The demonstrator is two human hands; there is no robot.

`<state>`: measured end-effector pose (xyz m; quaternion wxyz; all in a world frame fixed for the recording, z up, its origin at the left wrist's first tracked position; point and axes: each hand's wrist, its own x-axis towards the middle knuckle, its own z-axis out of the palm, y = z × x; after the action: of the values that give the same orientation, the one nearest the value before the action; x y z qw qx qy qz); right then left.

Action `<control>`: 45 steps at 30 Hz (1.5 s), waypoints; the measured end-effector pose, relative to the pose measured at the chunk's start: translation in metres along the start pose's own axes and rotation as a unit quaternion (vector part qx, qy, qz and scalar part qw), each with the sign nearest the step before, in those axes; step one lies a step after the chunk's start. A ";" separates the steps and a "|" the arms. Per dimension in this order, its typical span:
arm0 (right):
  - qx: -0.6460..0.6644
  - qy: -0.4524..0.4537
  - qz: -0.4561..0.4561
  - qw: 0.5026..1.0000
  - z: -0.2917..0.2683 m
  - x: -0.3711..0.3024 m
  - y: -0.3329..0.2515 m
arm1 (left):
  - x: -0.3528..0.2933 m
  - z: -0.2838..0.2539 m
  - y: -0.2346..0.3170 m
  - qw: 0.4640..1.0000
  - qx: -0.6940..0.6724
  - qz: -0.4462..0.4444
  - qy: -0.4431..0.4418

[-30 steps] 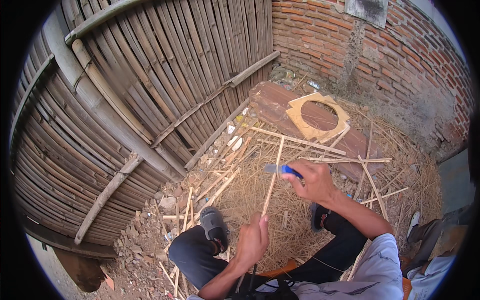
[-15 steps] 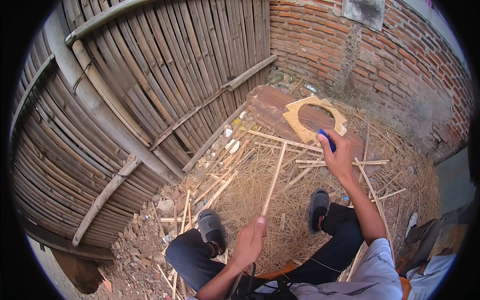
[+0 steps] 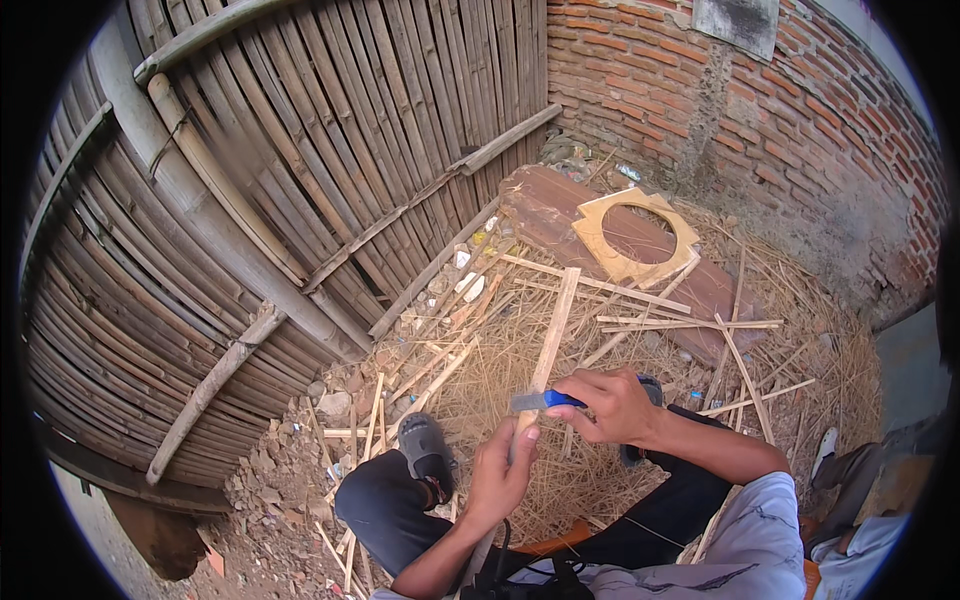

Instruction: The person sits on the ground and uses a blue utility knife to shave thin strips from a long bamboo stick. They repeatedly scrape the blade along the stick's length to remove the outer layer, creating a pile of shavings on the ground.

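Note:
Low in front of me, my left hand [image 3: 502, 474] is closed round the lower part of a pale bamboo strip [image 3: 557, 330], which points up and away. A blue-handled knife [image 3: 562, 398] is gripped in my right hand [image 3: 612, 405], just above the left. Its grey blade [image 3: 526, 401] lies across the strip, close over my left thumb. The fingers of my right hand partly cover the handle.
A board with a round hole [image 3: 592, 230] rests on a brown panel [image 3: 545, 205] by the brick wall [image 3: 620, 90]. Cut strips [image 3: 690, 325] and straw-like shavings [image 3: 500, 370] litter the ground. A bamboo fence [image 3: 330, 150] stands left; another person's leg [image 3: 850, 470] shows at right.
My right hand has come down and left with the knife, from near the holed board to the strip. The strip now shows its broader face; my left hand has shifted slightly.

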<state>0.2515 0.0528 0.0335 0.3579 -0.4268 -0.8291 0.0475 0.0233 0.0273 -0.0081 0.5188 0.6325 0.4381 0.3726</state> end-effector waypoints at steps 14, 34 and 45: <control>-0.093 0.203 0.150 0.963 -0.063 0.038 0.060 | -0.013 0.002 0.009 0.998 0.049 0.011 -0.022; -0.015 -0.029 0.005 0.999 -0.001 -0.003 -0.005 | -0.003 0.000 0.013 0.997 0.064 0.019 -0.025; -0.097 0.204 0.191 0.955 -0.074 0.038 0.060 | -0.017 0.005 0.011 0.993 0.084 0.004 -0.085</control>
<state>0.3249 0.1021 0.0864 0.4610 -0.6101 -0.6421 -0.0541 0.0241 0.0089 0.0017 0.4977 0.7047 0.4199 0.2817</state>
